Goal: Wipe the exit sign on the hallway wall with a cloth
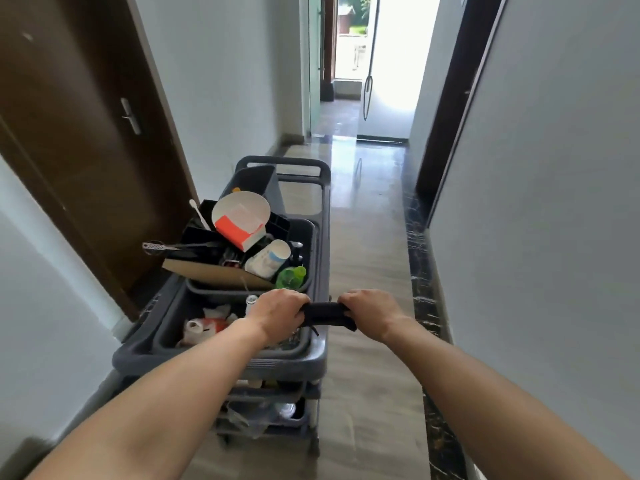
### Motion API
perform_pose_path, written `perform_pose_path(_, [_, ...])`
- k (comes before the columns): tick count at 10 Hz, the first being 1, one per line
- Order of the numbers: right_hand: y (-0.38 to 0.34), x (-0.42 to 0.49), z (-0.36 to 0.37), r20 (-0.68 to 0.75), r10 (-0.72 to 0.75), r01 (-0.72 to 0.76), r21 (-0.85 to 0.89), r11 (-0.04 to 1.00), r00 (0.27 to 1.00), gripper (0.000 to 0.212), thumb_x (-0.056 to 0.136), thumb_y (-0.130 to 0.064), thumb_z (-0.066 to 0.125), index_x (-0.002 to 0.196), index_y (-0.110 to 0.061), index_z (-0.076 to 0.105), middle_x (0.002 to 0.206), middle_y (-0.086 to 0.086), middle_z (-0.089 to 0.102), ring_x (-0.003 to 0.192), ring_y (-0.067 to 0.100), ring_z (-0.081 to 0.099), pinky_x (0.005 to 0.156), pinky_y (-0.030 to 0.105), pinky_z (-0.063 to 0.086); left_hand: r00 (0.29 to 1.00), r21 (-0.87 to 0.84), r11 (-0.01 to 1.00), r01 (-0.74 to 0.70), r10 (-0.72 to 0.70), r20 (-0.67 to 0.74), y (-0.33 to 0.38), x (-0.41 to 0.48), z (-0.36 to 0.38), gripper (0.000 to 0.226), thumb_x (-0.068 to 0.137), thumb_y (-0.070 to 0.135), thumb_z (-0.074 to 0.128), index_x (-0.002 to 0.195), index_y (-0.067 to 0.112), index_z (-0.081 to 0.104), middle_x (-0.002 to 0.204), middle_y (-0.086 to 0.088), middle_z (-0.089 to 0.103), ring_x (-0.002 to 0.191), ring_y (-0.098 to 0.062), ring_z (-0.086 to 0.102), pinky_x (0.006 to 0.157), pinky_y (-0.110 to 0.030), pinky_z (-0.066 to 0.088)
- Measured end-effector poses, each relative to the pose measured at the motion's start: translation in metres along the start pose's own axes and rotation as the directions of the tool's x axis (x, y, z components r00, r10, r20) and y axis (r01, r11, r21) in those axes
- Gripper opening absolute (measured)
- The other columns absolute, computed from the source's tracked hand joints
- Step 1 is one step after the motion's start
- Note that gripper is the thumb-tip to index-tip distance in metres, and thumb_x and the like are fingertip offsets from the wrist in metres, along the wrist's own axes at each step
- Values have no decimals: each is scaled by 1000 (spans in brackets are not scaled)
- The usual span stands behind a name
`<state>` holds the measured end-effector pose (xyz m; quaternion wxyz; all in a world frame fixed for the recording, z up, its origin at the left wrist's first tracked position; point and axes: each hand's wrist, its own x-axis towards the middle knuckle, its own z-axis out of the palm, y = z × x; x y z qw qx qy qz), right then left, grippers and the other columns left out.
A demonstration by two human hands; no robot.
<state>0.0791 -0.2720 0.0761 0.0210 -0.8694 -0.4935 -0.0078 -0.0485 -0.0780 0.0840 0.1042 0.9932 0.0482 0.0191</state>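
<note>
Head view: a person's left hand (pixel 280 315) and right hand (pixel 372 312) each clench one end of a dark cloth (pixel 327 315), stretched between them just above the near right corner of a grey cleaning cart (pixel 221 356) in a narrow hallway. A brown door (pixel 79 140) stands left of the cart.

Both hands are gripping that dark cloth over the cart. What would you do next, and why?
Probably turn the head to search the walls. Both the left hand and right hand grip the dark cloth above the cart, so the cloth is ready, but no exit sign shows in this view.
</note>
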Motion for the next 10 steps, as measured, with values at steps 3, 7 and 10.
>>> perform_pose_path(3, [-7, 56, 19, -178, -62, 50, -73, 996, 982, 19, 95, -12, 72, 111, -22, 75, 106, -2, 75, 96, 25, 72, 84, 33, 51, 973, 107, 994, -29, 52, -225, -49, 20, 20, 8, 85, 12, 71, 92, 12, 69, 90, -6, 73, 83, -32, 71, 73, -42, 52])
perform_pose_path(7, [2, 32, 151, -456, -234, 162, -191, 968, 859, 40, 95, 0, 50, 121, -4, 80, 130, 15, 75, 117, 29, 75, 93, 41, 64, 853, 215, 877, -430, 473, -219, -94, 38, 123, 13, 84, 6, 78, 96, 9, 80, 124, -10, 79, 117, -23, 75, 93, -39, 62])
perform_pose_path(10, [-12, 9, 99, 126, -11, 8, 24, 1000, 992, 92, 88, -11, 55, 170, -27, 17, 176, -5, 4, 164, 15, 8, 130, 35, 10, 922, 149, 936, -319, 270, 276, -89, 27, 66, 76, 91, 26, 54, 164, 20, 34, 176, -3, 19, 164, -16, 11, 132, -36, 8])
